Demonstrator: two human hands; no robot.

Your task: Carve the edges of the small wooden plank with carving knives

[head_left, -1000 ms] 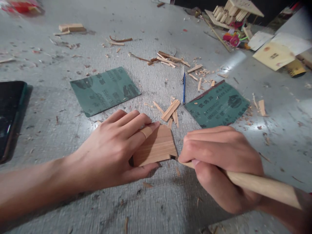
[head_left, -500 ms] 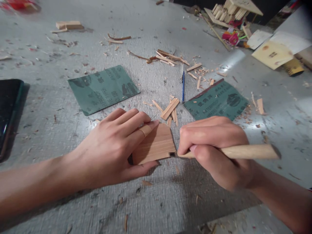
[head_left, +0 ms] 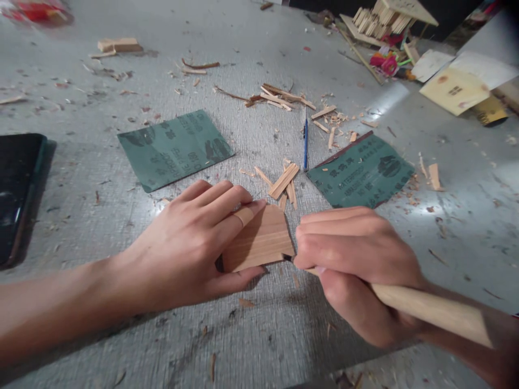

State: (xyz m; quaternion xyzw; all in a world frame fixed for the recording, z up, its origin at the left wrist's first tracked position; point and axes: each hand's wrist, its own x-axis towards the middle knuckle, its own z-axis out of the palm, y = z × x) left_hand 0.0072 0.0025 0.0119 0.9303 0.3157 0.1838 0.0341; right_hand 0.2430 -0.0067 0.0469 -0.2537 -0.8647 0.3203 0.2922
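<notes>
Fingers (head_left: 229,202) of the left hand (head_left: 190,243) lie close together over the left part of a flat wooden piece (head_left: 265,237), pressing it to the grey counter (head_left: 259,346), with the thumb along its near edge and a tan band (head_left: 245,216) round the index finger. The wooden piece sits between the two hands, its right part bare, its far corner cut at a slant. The right hand (head_left: 360,275) has its fingers clamped round the pale handle (head_left: 433,310) of a carving tool, whose dark tip (head_left: 287,258) is at the near right corner of the wood, just beyond the right fingertips. The handle runs back under the palm and slopes toward the right wrist. Just past the wood's far edge lie some thin wood strips (head_left: 285,182), partly crossed over one another. One green abrasive sheet (head_left: 176,151) lies beyond the left hand, and a second green sheet (head_left: 365,170) lies beyond the right knuckles, with a slim blue tool (head_left: 305,145) near its left corner.
</notes>
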